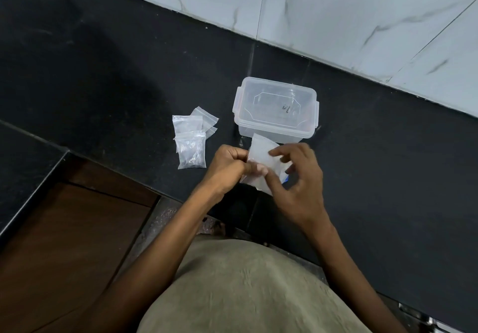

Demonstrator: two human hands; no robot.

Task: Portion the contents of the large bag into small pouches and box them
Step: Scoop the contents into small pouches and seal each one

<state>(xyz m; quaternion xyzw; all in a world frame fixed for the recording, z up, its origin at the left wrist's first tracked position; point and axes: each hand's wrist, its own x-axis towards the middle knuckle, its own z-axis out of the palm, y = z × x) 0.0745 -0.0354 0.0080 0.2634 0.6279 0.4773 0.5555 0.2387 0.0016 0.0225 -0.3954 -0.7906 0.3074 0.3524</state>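
Observation:
A clear plastic bag (261,151) is held between both hands just above the black counter. My left hand (229,166) is curled and pinches the bag's left edge. My right hand (297,177) grips its right side, thumb and forefinger on the plastic. A clear lidded box (275,110) stands right behind the bag, its lid on. To the left lie several small zip pouches (191,138) in a loose pile, the front one with small pieces inside. What the held bag contains is blurred.
The black stone counter (116,74) runs to a white marble-tiled wall (336,9) at the back. Its front edge drops to a brown cupboard (64,242) at lower left. A metal object (424,319) shows at the lower right corner.

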